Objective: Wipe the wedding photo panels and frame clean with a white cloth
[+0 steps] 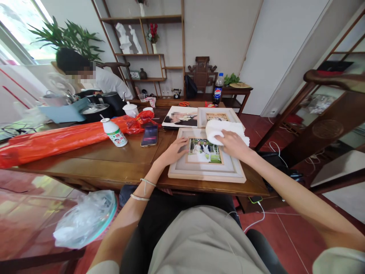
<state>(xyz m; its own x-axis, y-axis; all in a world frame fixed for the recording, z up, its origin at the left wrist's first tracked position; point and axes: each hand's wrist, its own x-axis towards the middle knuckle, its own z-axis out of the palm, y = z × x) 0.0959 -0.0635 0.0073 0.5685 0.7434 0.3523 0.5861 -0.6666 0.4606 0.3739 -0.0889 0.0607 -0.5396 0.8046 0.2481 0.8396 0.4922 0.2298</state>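
Note:
A picture frame (182, 171) with a pale wooden edge lies flat on the table in front of me, a photo of two people in its middle. My left hand (174, 151) rests on the frame's left side, fingers stretched out. In my right hand (233, 144) is a white cloth (221, 127), bunched over the frame's upper right corner and covering it. Behind lies a second frame (202, 118), partly hidden by the cloth. Left of that one is a photo panel (181, 117).
On the wooden table (131, 163) stand a white-and-green bottle (114, 133), a phone (149, 136), a long red plastic-wrapped bundle (65, 137) and a cola bottle (218, 90). A person (97, 78) sits at the far left. A bag-lined bin (88, 217) stands on the floor.

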